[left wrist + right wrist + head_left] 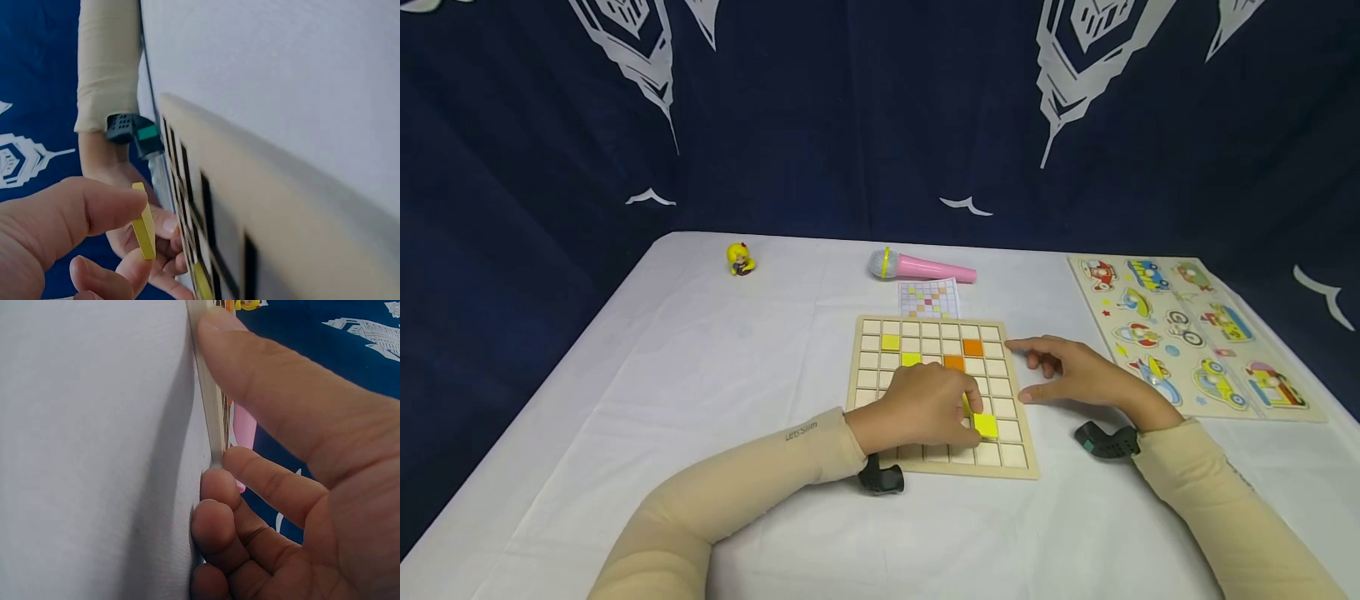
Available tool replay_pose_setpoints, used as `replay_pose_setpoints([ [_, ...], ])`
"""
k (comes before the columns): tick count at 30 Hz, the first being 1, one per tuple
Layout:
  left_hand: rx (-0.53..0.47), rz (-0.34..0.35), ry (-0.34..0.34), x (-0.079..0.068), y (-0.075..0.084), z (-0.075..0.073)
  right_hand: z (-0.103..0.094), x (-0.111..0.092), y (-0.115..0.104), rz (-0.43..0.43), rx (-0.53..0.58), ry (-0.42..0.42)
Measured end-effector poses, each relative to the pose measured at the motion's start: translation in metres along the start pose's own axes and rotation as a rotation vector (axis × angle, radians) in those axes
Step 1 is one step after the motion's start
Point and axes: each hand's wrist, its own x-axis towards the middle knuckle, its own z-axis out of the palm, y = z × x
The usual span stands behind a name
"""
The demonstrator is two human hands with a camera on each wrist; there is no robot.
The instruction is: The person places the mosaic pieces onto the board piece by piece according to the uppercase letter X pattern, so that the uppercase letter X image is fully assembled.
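Observation:
My left hand (928, 406) is over the lower part of a wooden grid board (1030, 467). Its thumb and a finger pinch a thin square yellow tile (144, 222) by opposite edges, tilted above the cells; the head view shows this yellow tile (985, 426) near the board's lower right. Yellow tiles (891, 342) and orange tiles (972, 348) sit in cells farther up, and the left hand hides part of the grid. At the board's right side is my right hand (1078, 379), its thumb and index fingertips at the wooden edge (211, 394), the other fingers loosely bent.
Behind the board lies a printed pattern card (929, 298), with a pink toy microphone (925, 267) beyond it. A small yellow-haired figurine (740, 259) stands at the back left. On the right is a picture puzzle board (1195, 342), close to the right forearm. White cloth covers the table (760, 358).

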Motion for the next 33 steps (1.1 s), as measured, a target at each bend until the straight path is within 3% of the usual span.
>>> replay_pose_setpoints([
  [13,0.078,-0.027,-0.031,0.004,0.003,0.007,0.000,0.001,-0.001,-0.006,-0.002,-0.001],
  [22,0.058,-0.034,-0.060,0.005,0.003,0.009,0.002,-0.001,-0.001,0.008,0.007,-0.002],
  [28,0.042,-0.023,-0.064,-0.002,-0.001,0.004,0.003,0.000,-0.002,0.013,0.021,-0.001],
  [33,-0.027,-0.010,-0.022,-0.015,-0.015,-0.005,0.005,0.001,-0.002,0.017,0.015,-0.001],
])
